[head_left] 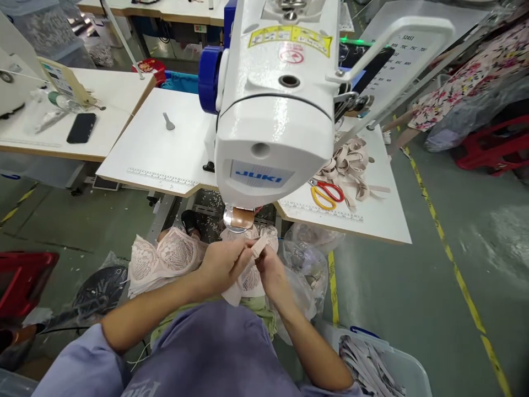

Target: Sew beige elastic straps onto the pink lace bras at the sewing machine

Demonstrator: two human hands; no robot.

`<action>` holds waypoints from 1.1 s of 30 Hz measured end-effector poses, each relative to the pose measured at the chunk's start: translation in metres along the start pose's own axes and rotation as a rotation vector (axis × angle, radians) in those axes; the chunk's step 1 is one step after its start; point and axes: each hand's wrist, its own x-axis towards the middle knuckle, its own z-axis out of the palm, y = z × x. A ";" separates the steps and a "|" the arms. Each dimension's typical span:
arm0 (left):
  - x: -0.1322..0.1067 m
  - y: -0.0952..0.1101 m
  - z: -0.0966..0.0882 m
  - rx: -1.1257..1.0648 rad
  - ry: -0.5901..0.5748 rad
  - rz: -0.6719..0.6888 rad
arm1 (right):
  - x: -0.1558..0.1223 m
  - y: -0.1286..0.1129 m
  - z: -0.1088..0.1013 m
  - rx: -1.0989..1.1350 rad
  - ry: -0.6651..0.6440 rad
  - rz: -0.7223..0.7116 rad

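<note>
Both my hands are together just below the sewing machine's head. Pinched between the fingertips of my left hand (pixel 223 263) and my right hand (pixel 273 275) is a pale beige bra strap (pixel 259 247), folded or doubled at the top. A lace bra (pixel 251 280) hangs below and behind my fingers, partly covered by them. Another pale pink lace bra (pixel 176 253) lies to the left, over my lap, its cups facing up. The sewing machine (pixel 273 132) stands directly ahead, its small lower arm end (pixel 239 218) just beyond my hands.
On the right tabletop lie red-and-yellow scissors (pixel 326 194) and a heap of beige strips (pixel 351 162). A grey tool (pixel 168 122) rests on the left tabletop (pixel 144 138). Plastic bags (pixel 308 259) hang below the right edge. A bin of strips (pixel 407 366) stands lower right. Someone in a floral garment (pixel 467 82) is at right.
</note>
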 end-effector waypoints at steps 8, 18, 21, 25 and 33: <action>0.006 -0.008 -0.005 -0.090 0.245 -0.202 | 0.066 -0.036 -0.017 -0.004 0.229 0.065; 0.018 -0.027 -0.024 0.363 0.168 -0.066 | 0.126 -0.035 -0.038 -0.469 0.080 -0.130; 0.023 -0.027 -0.028 0.430 0.175 -0.056 | 0.135 -0.026 -0.041 -0.579 0.063 -0.159; 0.025 -0.028 -0.029 0.486 0.199 -0.015 | 0.139 -0.018 -0.044 -0.656 0.056 -0.206; 0.026 -0.027 -0.029 0.521 0.276 0.104 | 0.140 -0.024 -0.045 -0.688 0.016 -0.236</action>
